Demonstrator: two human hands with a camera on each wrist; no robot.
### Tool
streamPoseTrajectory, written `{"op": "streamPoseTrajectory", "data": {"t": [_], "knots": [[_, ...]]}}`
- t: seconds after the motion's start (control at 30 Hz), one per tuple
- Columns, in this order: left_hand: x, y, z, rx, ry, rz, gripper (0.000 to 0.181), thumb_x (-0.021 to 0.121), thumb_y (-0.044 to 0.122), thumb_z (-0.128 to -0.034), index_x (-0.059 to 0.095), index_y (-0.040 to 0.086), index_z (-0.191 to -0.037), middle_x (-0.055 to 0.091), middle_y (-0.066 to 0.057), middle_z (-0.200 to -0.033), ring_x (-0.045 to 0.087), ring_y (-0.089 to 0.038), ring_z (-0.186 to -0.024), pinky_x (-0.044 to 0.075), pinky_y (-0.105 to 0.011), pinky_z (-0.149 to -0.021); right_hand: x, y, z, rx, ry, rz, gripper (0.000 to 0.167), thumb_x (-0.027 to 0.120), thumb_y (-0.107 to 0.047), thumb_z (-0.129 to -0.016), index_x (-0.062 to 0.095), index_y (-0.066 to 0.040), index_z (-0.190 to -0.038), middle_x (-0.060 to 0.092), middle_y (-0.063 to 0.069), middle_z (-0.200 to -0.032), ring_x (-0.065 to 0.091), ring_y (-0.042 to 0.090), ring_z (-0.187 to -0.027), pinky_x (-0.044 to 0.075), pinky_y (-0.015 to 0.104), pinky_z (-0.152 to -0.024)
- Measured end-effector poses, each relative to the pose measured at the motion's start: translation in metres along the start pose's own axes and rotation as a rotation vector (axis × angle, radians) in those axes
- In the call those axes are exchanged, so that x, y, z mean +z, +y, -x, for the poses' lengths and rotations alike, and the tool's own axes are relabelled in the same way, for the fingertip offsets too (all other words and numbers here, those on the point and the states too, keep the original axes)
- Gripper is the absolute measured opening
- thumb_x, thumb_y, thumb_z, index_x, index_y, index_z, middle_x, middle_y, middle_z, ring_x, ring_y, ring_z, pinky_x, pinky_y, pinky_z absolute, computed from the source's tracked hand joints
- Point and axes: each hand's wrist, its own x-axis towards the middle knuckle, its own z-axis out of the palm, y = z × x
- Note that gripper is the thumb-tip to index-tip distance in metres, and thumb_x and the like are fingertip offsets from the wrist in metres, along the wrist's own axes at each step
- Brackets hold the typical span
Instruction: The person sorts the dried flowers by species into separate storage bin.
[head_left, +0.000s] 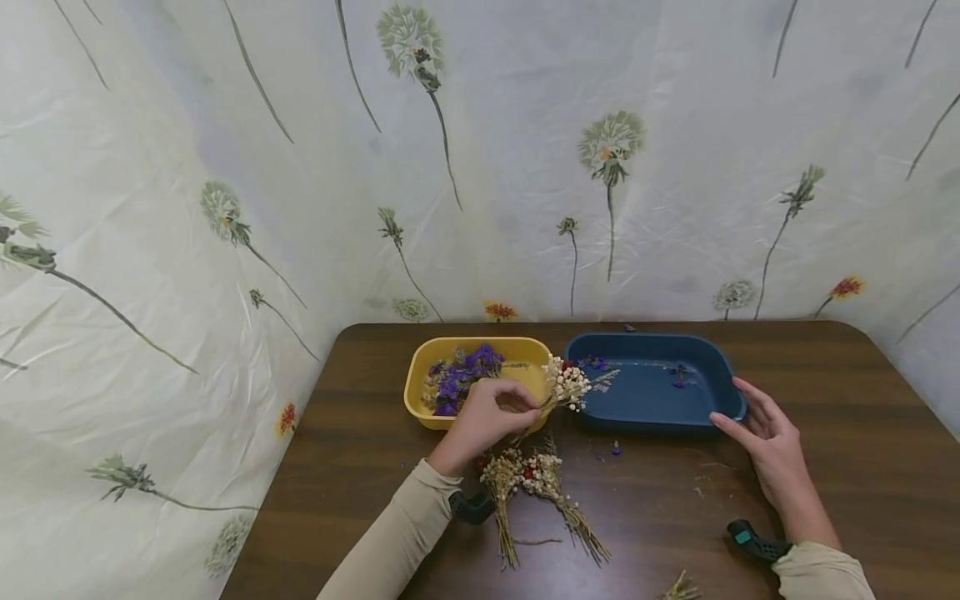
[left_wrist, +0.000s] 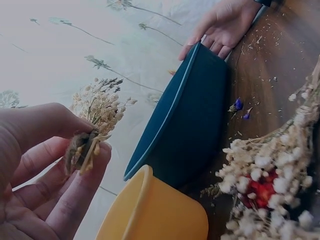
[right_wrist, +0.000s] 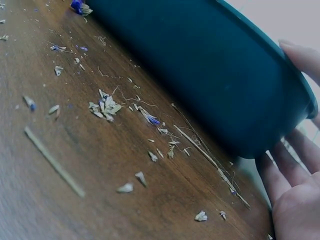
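My left hand pinches the stems of a small bunch of dried white flowers between thumb and fingers. The flower heads hang between the yellow tray and the blue tray. My right hand grips the blue tray's right end, the thumb at its rim and the other fingers around the corner, as the right wrist view shows. A few purple petals lie inside the blue tray. Purple dried flowers fill the left part of the yellow tray.
Two tied dried bouquets with white and red heads lie in front of the yellow tray. Loose purple florets and plant scraps litter the brown table. Stem ends show at the bottom edge. A patterned curtain hangs behind.
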Motion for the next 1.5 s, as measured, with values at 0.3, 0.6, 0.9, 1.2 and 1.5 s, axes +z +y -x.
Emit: {"op": "streamPoseTrajectory", "data": {"t": [0.3, 0.6, 0.9, 1.2, 1.5], "knots": [[0.017, 0.006, -0.031, 0.018, -0.034, -0.044, 0.003, 0.082, 0.015, -0.0888, 0.081, 0.012, -0.089, 0.077, -0.004, -0.092, 0.071, -0.008, -0.081, 0.057, -0.022, -0.071, 0.000, 0.000, -0.001, 0.007, 0.008, -0.005, 0.070, 0.066, -0.004, -0.100, 0.037, -0.018, -0.162, 0.030, -0.010, -0.169, 0.026, 0.003, -0.155, 0.039, 0.000, -0.099], [0.035, 0.006, -0.058, 0.012, -0.089, -0.072, 0.005, 0.081, 0.015, -0.0902, 0.081, 0.010, -0.092, 0.078, -0.002, -0.089, 0.071, -0.006, -0.077, 0.057, -0.018, -0.072, 0.002, 0.001, 0.000, -0.004, 0.003, -0.008, 0.070, 0.067, -0.005, -0.099, 0.038, -0.018, -0.161, 0.031, -0.010, -0.169, 0.032, -0.001, -0.151, 0.041, -0.001, -0.096], [0.050, 0.012, -0.079, 0.020, -0.126, -0.054, 0.005, 0.080, 0.014, -0.0914, 0.081, 0.010, -0.093, 0.077, 0.000, -0.090, 0.067, -0.002, -0.075, 0.056, -0.018, -0.071, 0.001, 0.000, 0.001, 0.010, 0.016, 0.007, 0.070, 0.068, -0.008, -0.099, 0.038, -0.020, -0.161, 0.029, -0.008, -0.170, 0.032, 0.001, -0.150, 0.041, -0.001, -0.095], [0.074, 0.017, -0.103, -0.021, -0.143, -0.199, 0.004, 0.081, 0.016, -0.0899, 0.082, 0.012, -0.089, 0.077, 0.003, -0.084, 0.063, 0.000, -0.066, 0.052, -0.014, -0.065, 0.000, 0.000, 0.001, 0.011, 0.019, 0.026, 0.071, 0.068, -0.008, -0.099, 0.038, -0.020, -0.161, 0.029, -0.008, -0.170, 0.033, 0.000, -0.150, 0.041, -0.001, -0.092], [0.088, 0.010, -0.118, -0.050, -0.159, -0.266, 0.006, 0.081, 0.019, -0.0904, 0.082, 0.015, -0.086, 0.077, 0.007, -0.081, 0.062, -0.001, -0.068, 0.050, -0.015, -0.066, 0.000, 0.001, 0.000, 0.005, 0.011, 0.018, 0.070, 0.068, -0.007, -0.099, 0.038, -0.020, -0.161, 0.030, -0.008, -0.170, 0.035, -0.001, -0.148, 0.042, -0.001, -0.090]]}}
